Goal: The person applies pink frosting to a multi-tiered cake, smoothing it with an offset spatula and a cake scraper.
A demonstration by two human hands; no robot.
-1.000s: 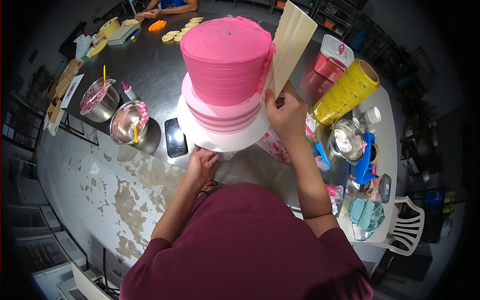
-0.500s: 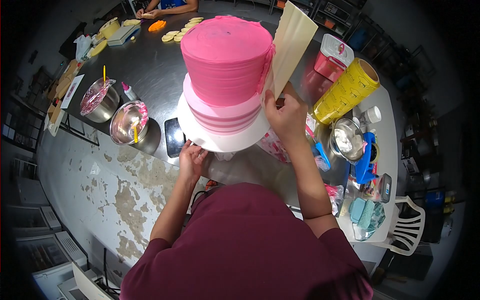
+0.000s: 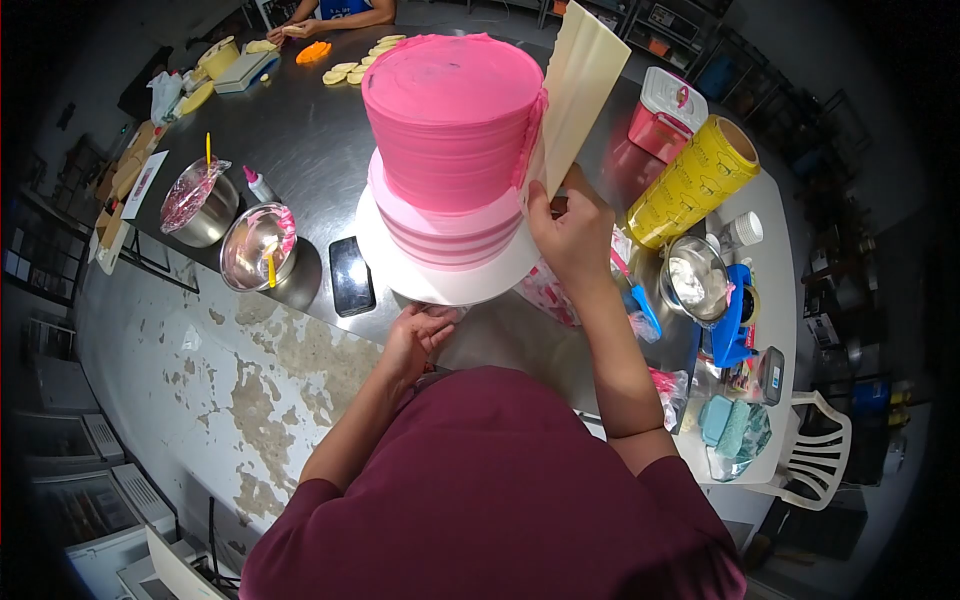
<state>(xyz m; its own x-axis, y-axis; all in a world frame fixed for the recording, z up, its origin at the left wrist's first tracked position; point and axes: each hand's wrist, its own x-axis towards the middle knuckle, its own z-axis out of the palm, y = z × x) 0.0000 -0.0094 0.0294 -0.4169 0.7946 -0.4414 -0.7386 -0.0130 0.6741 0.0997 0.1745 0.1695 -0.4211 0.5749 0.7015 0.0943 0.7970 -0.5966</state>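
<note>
A tall pink two-tier cake (image 3: 455,130) stands on a round white cake board (image 3: 385,265); its upper tier is deep pink, the lower one striped in paler pinks. My right hand (image 3: 572,225) grips a long cream-coloured cake scraper (image 3: 582,85) by its lower end. The scraper is upright, its edge against the right side of the upper tier, where pink frosting has gathered in a ridge. My left hand (image 3: 422,335) is at the near rim of the board, palm up, fingers loosely stretched out; their tips are partly hidden beneath it.
Left of the cake are a phone (image 3: 352,275), two steel bowls (image 3: 258,245) and a piping bottle (image 3: 260,185). To the right stand a yellow film roll (image 3: 695,180), a lidded container (image 3: 668,115) and a bowl of white cream (image 3: 693,280). Across the table, a person's hands (image 3: 290,32) work near pale pieces.
My left hand has slid right along the board's near rim, away from the phone. The cake board has turned slightly. My right hand and the scraper stay nearly in place.
</note>
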